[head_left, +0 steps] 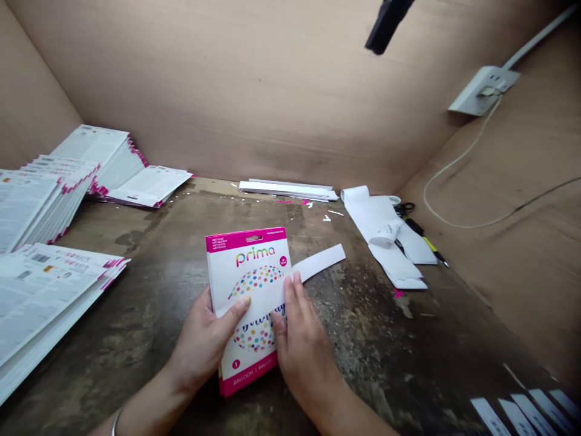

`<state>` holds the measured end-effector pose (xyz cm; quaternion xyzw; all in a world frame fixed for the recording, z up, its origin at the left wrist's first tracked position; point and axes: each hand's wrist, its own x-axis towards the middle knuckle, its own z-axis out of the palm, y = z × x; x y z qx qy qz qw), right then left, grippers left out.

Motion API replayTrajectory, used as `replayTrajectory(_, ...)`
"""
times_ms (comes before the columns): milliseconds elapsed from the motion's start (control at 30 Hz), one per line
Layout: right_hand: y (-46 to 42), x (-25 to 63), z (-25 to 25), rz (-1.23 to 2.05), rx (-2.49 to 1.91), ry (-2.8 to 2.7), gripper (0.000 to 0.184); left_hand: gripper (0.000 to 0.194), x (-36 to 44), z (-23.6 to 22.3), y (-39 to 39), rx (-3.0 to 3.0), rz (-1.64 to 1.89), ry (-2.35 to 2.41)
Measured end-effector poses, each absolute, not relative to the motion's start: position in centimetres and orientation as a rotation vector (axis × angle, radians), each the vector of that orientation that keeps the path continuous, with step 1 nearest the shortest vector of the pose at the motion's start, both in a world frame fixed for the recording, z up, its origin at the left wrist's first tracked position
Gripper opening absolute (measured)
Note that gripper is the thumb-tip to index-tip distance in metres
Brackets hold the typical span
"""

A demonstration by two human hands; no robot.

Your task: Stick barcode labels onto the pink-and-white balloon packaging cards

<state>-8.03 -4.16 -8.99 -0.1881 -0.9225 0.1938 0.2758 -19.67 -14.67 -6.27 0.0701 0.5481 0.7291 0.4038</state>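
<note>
A small stack of pink-and-white "prima" balloon packets (219, 266) stands tilted above the dark table, front side facing me. My left hand (200, 339) grips its left edge, with the thumb pressing a white paper strip (321, 262) flat across the front. The strip crosses the middle of the printed balloon, and its free end sticks out past the right edge. At that edge my right hand (306, 345) is closed over the strip, fingertips pressed together and thumb against the packet front. What the left fingers do behind the stack is hidden.
Piles of printed cards (36, 309) fill the left side. White strips (285, 189) lie by the back wall. Curled white paper (379, 233), black-handled scissors (403, 208) and a yellow-black cutter (431, 247) lie at right. A cable runs from a power socket (483, 91). White labels (490, 416) sit bottom right.
</note>
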Motion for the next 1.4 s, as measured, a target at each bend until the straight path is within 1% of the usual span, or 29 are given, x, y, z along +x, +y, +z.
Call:
replayTrajectory(100, -3.1, -7.8, -8.3, 0.878, -0.616, -2.371, 0.051, 0.055, -20.0, -6.2, -14.9, 0.190, 1.839, 1.325)
replayTrajectory(233, -1.8, -8.1, -6.9, 1.709, -0.754, -1.845, 0.043, 0.063, -20.2, -5.9, -14.6, 0.131, 1.843, 1.258)
replayTrajectory(300, -1.3, -8.3, -6.2, 2.069, -0.749, -1.556, 0.039, 0.066, -20.1, -5.8, -14.5, 0.104, 1.842, 1.231)
replayTrajectory(400, -0.7, -8.0, -5.4, 2.399, -0.731, -1.348, 0.038, 0.066, -20.1, -6.0, -14.4, 0.112, 1.827, 1.181)
replayTrajectory(500, -0.4, -7.7, -4.9, 2.651, -0.699, -1.270, 0.039, 0.059, -20.1, -6.2, -14.3, 0.170, 1.780, 1.136)
replayTrajectory(600, -0.5, -7.6, -5.0, 2.727, -0.673, -1.206, 0.040, 0.054, -20.0, -6.3, -14.3, 0.215, 1.762, 1.137)
replayTrajectory(767, -0.3, -7.2, -5.7, 2.691, -0.762, -1.082, 0.035, 0.052, -20.3, -6.3, -14.9, 0.199, 1.815, 1.182)
replayTrajectory(833, 0.0, -6.8, -5.9, 2.663, -0.804, -1.009, 0.034, 0.056, -20.2, -6.4, -15.4, 0.059, 1.842, 1.153)
replayTrajectory(933, 0.2, -6.3, -5.9, 2.686, -0.847, -0.919, 0.036, 0.066, -19.3, -6.7, -15.7, -0.080, 1.699, 0.887)
replayTrajectory(1000, 0.0, -6.1, -6.0, 2.720, -0.894, -0.886, 0.042, 0.060, -18.5, -6.9, -15.5, -0.072, 1.627, 0.725)
replayTrajectory(1033, 0.0, -6.0, -6.2, 2.721, -0.932, -0.878, 0.046, 0.053, -18.2, -7.1, -15.2, -0.078, 1.671, 0.725)
replayTrajectory(1100, -0.2, -5.9, -6.7, 2.691, -1.018, -0.867, 0.053, 0.040, -17.9, -7.7, -14.7, -0.135, 1.868, 0.871)
replayTrajectory(1200, -0.3, -5.9, -7.8, 2.655, -1.105, -0.857, 0.058, 0.035, -18.2, -8.8, -14.6, -0.169, 2.057, 1.204)
replayTrajectory(1300, -0.4, -6.0, -8.7, 2.643, -1.115, -0.882, 0.060, 0.029, -18.9, -9.6, -15.3, 0.072, 1.928, 1.628)
replayTrajectory(1400, -0.8, -6.4, -9.0, 2.556, -1.144, -0.954, 0.060, 0.017, -19.7, -9.5, -15.9, 0.568, 1.577, 2.186)
